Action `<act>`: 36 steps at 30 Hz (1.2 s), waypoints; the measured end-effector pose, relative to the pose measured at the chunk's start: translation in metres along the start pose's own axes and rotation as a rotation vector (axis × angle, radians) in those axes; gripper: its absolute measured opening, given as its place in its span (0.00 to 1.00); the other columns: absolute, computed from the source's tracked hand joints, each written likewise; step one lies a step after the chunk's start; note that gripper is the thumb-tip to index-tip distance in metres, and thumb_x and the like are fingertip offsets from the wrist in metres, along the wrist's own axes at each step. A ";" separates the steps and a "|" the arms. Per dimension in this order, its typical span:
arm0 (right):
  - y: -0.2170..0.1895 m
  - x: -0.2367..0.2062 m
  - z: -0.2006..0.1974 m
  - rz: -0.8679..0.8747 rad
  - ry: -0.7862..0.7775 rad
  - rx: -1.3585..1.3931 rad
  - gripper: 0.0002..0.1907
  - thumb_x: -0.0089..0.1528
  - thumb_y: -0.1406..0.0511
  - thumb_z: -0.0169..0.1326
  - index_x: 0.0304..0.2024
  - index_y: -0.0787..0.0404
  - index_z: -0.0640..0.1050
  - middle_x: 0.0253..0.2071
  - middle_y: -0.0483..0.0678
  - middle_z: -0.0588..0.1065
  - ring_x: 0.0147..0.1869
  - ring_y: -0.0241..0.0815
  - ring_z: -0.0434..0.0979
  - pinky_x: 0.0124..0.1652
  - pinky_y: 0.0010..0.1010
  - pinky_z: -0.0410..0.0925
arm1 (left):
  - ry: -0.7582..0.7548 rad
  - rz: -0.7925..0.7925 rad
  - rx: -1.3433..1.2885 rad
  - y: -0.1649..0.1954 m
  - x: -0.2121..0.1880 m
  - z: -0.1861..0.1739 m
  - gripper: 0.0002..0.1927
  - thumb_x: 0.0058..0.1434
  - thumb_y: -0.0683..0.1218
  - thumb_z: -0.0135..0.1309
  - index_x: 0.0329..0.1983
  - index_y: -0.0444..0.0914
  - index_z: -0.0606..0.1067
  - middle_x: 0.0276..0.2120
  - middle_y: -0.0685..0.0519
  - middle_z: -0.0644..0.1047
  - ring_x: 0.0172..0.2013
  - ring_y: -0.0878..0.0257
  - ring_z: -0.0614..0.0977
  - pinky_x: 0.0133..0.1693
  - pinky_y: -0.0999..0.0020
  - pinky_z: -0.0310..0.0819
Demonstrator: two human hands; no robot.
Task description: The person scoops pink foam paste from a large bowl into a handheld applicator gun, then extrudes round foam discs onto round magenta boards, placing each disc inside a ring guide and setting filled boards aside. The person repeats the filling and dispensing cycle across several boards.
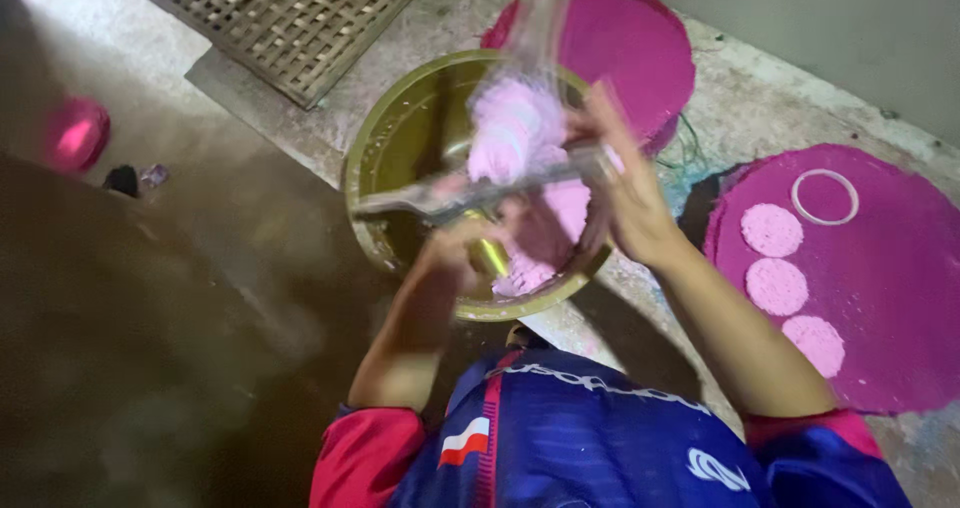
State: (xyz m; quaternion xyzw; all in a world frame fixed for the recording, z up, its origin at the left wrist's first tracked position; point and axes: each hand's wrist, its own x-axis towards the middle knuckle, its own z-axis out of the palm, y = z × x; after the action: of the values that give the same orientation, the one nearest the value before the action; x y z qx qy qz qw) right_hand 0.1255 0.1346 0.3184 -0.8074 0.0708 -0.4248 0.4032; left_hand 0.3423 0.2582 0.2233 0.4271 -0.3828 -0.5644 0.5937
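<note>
Fingers of both hands clamp a clear plastic bag [520, 118] of pink powder over a brass bowl [400, 138]

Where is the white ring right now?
In the head view, the white ring lies at far right on the magenta round mat, just above three pink discs.

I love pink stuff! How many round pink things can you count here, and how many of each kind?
Big dark pink mats: 2, one behind the bowl and one at the right
Small light pink discs on the right mat: 3
Pink round thing far left on the floor: 1
Total: 6
</note>
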 end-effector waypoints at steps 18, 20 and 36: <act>-0.139 -0.174 -0.090 -0.283 -0.135 -0.603 0.06 0.62 0.57 0.54 0.36 0.49 0.79 0.59 0.64 0.74 0.58 0.65 0.79 0.48 0.46 0.77 | -0.646 0.023 0.841 -0.012 -0.035 0.183 0.13 0.58 0.50 0.62 0.45 0.42 0.79 0.38 0.52 0.82 0.38 0.60 0.85 0.41 0.63 0.78; -0.137 -0.187 -0.083 -0.115 -0.119 -0.583 0.12 0.62 0.58 0.55 0.44 0.55 0.78 0.62 0.65 0.73 0.61 0.66 0.78 0.51 0.46 0.77 | -0.732 0.118 0.885 -0.029 -0.039 0.199 0.13 0.58 0.49 0.64 0.44 0.42 0.79 0.39 0.51 0.82 0.39 0.57 0.85 0.41 0.61 0.77; -0.115 -0.377 -0.168 0.932 0.261 0.298 0.48 0.51 0.47 0.66 0.65 0.66 0.67 0.55 0.53 0.73 0.62 0.45 0.71 0.61 0.37 0.62 | -1.033 -0.047 0.612 -0.083 0.190 0.295 0.31 0.54 0.48 0.65 0.59 0.31 0.72 0.49 0.45 0.81 0.49 0.58 0.80 0.52 0.62 0.75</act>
State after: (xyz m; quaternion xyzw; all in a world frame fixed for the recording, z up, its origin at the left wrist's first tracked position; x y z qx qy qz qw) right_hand -0.2629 0.2840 0.2164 -0.5638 0.4121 -0.3028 0.6486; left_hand 0.0510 0.0464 0.2406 0.2574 -0.7575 -0.5760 0.1681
